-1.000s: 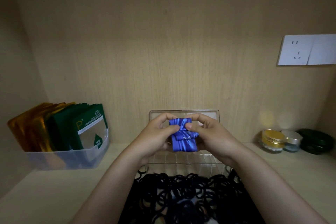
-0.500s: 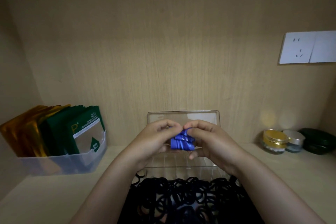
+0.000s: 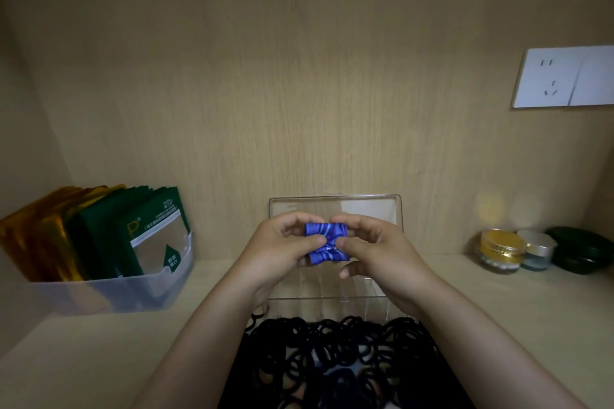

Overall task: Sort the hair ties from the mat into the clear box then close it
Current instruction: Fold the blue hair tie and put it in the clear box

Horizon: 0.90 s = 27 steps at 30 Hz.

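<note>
Curled fingers of the left hand and right hand pinch a folded blue patterned fabric piece above the open clear box. Black hair ties lie heaped on the mat below it. At left, green sachets marked "P" fill a plastic bin.

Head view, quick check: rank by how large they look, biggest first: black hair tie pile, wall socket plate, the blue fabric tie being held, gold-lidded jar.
1. black hair tie pile, nearest the camera and cut off at the bottom edge
2. wall socket plate
3. blue fabric tie and gold-lidded jar look about alike; not ranked
</note>
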Each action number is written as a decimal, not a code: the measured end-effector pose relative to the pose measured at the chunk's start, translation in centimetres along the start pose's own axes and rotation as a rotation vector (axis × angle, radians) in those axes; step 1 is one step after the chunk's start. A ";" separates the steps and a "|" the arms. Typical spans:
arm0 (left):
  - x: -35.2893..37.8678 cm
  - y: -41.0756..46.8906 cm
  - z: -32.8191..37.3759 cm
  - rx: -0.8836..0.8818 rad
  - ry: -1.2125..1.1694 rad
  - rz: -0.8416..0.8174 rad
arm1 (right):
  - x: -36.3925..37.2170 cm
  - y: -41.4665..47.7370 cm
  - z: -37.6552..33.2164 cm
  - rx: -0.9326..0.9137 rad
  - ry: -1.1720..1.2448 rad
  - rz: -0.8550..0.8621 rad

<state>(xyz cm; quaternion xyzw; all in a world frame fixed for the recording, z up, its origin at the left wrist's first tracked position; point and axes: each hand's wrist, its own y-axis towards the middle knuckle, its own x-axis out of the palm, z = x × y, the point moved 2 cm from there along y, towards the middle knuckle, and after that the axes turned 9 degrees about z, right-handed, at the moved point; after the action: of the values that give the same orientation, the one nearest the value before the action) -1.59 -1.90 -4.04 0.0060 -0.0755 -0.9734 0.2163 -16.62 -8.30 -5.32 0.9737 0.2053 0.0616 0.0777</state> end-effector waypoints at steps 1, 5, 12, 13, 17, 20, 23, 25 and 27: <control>0.1 -0.1 0.0 -0.025 -0.028 -0.015 | 0.1 -0.1 -0.1 0.002 0.015 -0.001; 0.3 -0.7 0.1 -0.126 -0.094 -0.090 | 0.1 -0.4 -0.4 0.015 0.074 -0.013; 0.3 -2.0 0.6 -0.207 -0.166 -0.161 | -0.1 -0.4 -1.1 -0.049 0.039 -0.082; 0.1 -2.2 0.5 -0.197 -0.131 -0.127 | 0.1 -0.5 -1.1 -0.061 0.026 -0.086; -1.2 -2.6 0.0 -0.176 -0.101 -0.010 | 1.2 -1.0 -0.7 0.001 0.039 0.004; -2.2 -2.8 -0.3 -0.145 -0.078 0.047 | 2.3 -1.6 0.1 0.157 0.045 -0.025; -2.7 -3.1 -0.5 -0.058 0.026 0.101 | 3.4 -2.3 0.6 0.205 -0.007 -0.141; -3.2 -3.1 -0.6 -0.009 0.093 0.118 | 4.0 -2.7 0.7 0.131 -0.102 -0.124; -3.8 -3.0 -0.8 0.031 0.173 0.103 | 4.6 -2.8 1.0 0.120 -0.081 -0.041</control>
<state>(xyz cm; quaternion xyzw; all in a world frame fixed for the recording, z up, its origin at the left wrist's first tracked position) 0.64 2.26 -5.40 0.0894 -0.0719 -0.9555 0.2718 -13.37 -3.95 -6.36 0.9739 0.2251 0.0081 0.0284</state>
